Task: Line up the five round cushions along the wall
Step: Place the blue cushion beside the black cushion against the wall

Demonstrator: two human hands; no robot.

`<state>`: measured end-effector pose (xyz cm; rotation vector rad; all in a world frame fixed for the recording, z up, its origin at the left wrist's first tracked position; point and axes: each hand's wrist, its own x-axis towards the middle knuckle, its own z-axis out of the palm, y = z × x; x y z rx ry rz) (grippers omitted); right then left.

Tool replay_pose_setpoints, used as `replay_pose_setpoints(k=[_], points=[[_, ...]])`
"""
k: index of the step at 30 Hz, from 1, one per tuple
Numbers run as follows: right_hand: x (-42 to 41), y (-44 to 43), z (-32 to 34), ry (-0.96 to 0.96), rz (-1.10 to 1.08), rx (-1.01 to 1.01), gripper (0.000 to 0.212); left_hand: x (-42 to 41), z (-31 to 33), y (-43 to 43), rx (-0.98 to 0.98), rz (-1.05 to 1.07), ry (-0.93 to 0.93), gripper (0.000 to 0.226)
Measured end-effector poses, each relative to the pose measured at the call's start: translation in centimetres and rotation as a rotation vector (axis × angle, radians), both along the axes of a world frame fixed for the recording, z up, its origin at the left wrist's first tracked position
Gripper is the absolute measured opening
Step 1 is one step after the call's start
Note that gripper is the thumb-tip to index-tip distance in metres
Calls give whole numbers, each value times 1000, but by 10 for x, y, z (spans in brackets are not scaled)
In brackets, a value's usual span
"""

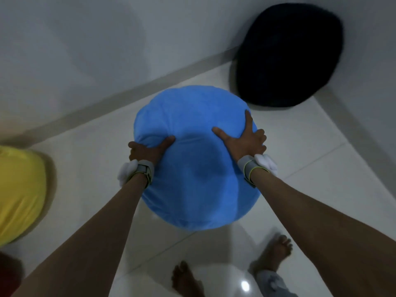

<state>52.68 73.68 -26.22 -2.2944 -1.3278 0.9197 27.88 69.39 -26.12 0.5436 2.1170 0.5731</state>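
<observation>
Left hand [147,150] and right hand [246,142] both grip the blue cushion [192,116] by its sides, fingers curled over the rim. It's just short of the wall [85,50], dead ahead; black cushion [287,54] is propped further right.

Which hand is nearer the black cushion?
Right. The right hand holds the blue cushion just short of the black cushion; the left hand grips its opposite edge.

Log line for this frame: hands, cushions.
left hand: grips blue cushion | right hand: grips blue cushion | black cushion: leans in corner | yellow cushion: floor, left edge
</observation>
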Motion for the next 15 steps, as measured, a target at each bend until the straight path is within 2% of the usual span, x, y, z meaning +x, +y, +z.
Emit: replay_pose_setpoints(k=[7,12,15], points=[[204,37,32,-4,-246,44,117,204,25,96,15,-223,1,140],[347,50,51,-4,-405,1,116,348,35,153,-38,-400,-34,159],[413,53,55,-18,-481,7,115,418,36,179,-34,-478,-38,158]])
